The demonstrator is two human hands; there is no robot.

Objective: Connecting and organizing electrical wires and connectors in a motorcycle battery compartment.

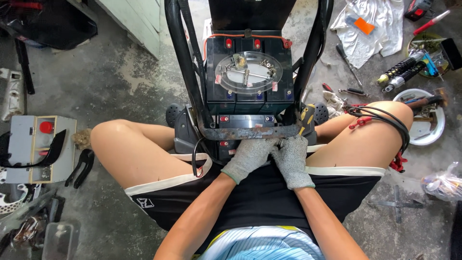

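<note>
Seated on a workshop floor, a person's gloved left hand (pixel 250 156) and right hand (pixel 292 159) press curled fingers (grip unclear) beneath a rusty crossbar (pixel 250 131) fronting stacked batteries (pixel 248 91), where exposed red terminals could short.

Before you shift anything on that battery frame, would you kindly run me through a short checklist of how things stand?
1. Both hands gloved: ok. Left hand and right hand wear grey knit gloves.
2. Hands placed together at the rusty crossbar: ok; what the fingers hold beneath it, cannot tell.
3. Clear dish of screws and small parts resting flat on the batteries: ok, though loose there.
4. Black cable bundle kept off the work: not ok, draped over the right knee.
5. Yellow-handled screwdriver beside the frame: ok.
6. Terminal connections secure: cannot tell.
</note>
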